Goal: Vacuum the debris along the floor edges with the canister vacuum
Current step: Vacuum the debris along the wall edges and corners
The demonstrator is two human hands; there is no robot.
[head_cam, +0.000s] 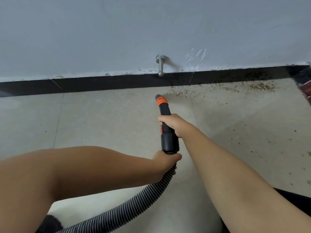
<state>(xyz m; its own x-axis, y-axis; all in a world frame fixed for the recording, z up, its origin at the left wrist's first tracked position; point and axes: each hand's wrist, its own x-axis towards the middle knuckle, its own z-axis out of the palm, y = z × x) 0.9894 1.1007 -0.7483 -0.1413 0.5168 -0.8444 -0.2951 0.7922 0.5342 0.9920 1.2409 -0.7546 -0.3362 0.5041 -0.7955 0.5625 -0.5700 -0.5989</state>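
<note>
A black vacuum nozzle (165, 113) with an orange collar points at the floor just short of the black skirting (101, 85). My right hand (173, 123) is shut around the nozzle's black grip. My left hand (165, 163) is shut on the ribbed hose (134, 204) where it joins the grip. The hose curves down and left out of view. Brown crumbs of debris (218, 89) lie along the floor edge to the right of the nozzle tip, thickest in a patch far right. The canister is not in view.
A metal door stop (160, 65) sticks out of the grey wall just above the skirting, right behind the nozzle tip. Pale floor tiles (101, 118) spread left of the nozzle. A dark reddish object (305, 84) sits at the right edge.
</note>
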